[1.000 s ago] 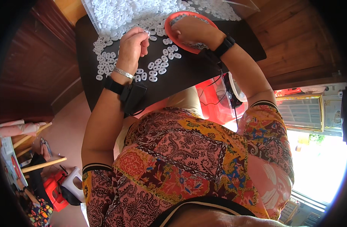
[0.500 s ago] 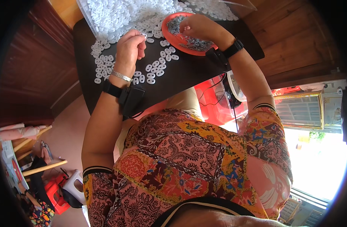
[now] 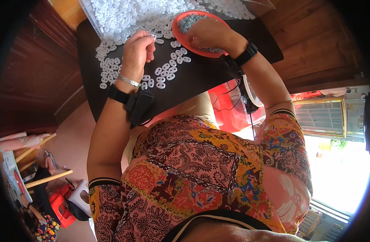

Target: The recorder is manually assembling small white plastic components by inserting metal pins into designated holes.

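My left hand (image 3: 137, 50) is raised over the dark table, closed, pinching a small white two-hole oval piece (image 3: 153, 36) between thumb and forefinger. Loose oval pieces of the same kind (image 3: 164, 74) lie flat around it, some in rows to its right. Over an orange-red plate (image 3: 177, 38), my right hand (image 3: 211, 34) reaches down with its fingers curled together. Small grey parts (image 3: 188, 23) are heaped on that plate, and the hand covers many of them. Whatever its fingertips hold, if anything, is hidden.
A clear plastic bin (image 3: 124, 18) full of white pieces stands at the far side, with more spilled beside it. The dark table (image 3: 193, 78) ends just before my lap. A wooden panel (image 3: 310, 44) rises at right; stools (image 3: 63, 207) stand lower left.
My right hand has shifted left and slightly nearer over the plate, its fingers now down at the grey parts. My left hand keeps its pinch on the white piece, nearly still.
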Tool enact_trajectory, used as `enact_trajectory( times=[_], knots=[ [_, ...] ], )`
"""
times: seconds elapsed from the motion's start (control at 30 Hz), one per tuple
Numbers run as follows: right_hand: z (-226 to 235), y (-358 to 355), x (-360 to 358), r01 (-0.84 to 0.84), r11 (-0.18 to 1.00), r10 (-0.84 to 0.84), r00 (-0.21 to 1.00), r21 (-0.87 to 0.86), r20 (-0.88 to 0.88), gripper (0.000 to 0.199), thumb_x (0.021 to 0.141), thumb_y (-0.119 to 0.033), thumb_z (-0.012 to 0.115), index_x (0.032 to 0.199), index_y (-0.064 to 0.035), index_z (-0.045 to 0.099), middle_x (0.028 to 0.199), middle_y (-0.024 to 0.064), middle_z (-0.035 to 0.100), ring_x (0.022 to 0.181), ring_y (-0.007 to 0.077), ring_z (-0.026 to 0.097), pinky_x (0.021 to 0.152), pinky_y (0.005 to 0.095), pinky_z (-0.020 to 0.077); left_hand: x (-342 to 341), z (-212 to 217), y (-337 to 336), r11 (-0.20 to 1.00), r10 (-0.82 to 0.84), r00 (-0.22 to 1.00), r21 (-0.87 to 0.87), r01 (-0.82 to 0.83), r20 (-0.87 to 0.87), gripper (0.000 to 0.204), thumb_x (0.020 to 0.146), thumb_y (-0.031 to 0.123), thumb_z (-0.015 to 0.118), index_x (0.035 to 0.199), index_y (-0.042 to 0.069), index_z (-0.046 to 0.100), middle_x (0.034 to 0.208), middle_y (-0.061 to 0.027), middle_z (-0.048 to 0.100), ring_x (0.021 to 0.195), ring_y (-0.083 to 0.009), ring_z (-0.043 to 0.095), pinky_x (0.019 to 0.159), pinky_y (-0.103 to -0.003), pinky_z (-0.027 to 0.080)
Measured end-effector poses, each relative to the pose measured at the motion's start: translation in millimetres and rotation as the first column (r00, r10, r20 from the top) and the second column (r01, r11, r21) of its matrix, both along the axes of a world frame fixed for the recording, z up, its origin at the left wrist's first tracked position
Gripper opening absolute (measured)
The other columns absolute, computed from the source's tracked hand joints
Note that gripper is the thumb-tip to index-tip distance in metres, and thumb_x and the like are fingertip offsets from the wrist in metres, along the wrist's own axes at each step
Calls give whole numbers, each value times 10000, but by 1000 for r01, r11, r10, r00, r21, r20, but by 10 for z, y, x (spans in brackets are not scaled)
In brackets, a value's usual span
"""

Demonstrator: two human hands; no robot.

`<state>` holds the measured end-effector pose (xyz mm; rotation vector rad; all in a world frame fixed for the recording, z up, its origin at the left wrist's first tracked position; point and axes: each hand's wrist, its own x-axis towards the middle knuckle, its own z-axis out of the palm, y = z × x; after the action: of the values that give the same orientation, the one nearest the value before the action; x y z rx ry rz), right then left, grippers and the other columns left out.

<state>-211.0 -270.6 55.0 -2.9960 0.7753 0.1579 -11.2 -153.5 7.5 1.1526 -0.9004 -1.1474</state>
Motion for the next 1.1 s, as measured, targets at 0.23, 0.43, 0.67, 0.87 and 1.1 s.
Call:
enact_trajectory(
  times=[0.23, 0.43, 0.67, 0.87, 1.1],
  knots=[
    [-101, 51, 87, -20, 984, 1, 994, -174, -112, 133, 717, -130, 542, 765, -56, 641, 739, 161, 621, 713, 354, 600, 633, 451, 459, -5, -14, -5, 1000, 18, 1000, 12, -18, -9, 152, 817, 175, 553, 708, 68, 547, 604, -11, 517, 462, -91, 449, 433, -222, 334],
    [-95, -211, -57, 113, 993, -111, 992, -33, 62, 108, 749, -133, 534, 797, -67, 605, 715, 130, 613, 693, 327, 593, 626, 430, 459, -9, -7, 5, 1000, 13, 1000, -12, -13, -21, 153, 819, 173, 552, 708, 67, 549, 605, -12, 518, 460, -87, 448, 432, -217, 333],
    [-105, -234, -222, 52, 998, -41, 966, -34, 256, 138, 763, -153, 561, 849, -82, 643, 748, 117, 623, 717, 292, 600, 667, 380, 470, -6, -15, 0, 1000, -8, 1000, 13, 8, 6, 156, 822, 170, 547, 710, 60, 549, 606, -13, 519, 459, -86, 444, 434, -216, 335],
    [-98, -104, -94, 58, 998, -59, 993, 11, 99, 144, 752, -157, 571, 836, -86, 662, 767, 118, 630, 760, 296, 604, 687, 388, 468, -15, -17, 3, 1000, 16, 1000, 20, -16, 13, 150, 822, 166, 544, 716, 60, 553, 612, -12, 519, 468, -85, 446, 438, -215, 337],
    [-140, -39, 1, 50, 996, -55, 996, -80, -67, 170, 743, -118, 541, 855, -107, 669, 780, 122, 638, 774, 319, 607, 664, 435, 461, -22, -8, 8, 1000, 18, 1000, 18, -18, 11, 149, 821, 159, 544, 711, 58, 549, 610, -14, 516, 467, -90, 447, 436, -218, 336]
  ],
)
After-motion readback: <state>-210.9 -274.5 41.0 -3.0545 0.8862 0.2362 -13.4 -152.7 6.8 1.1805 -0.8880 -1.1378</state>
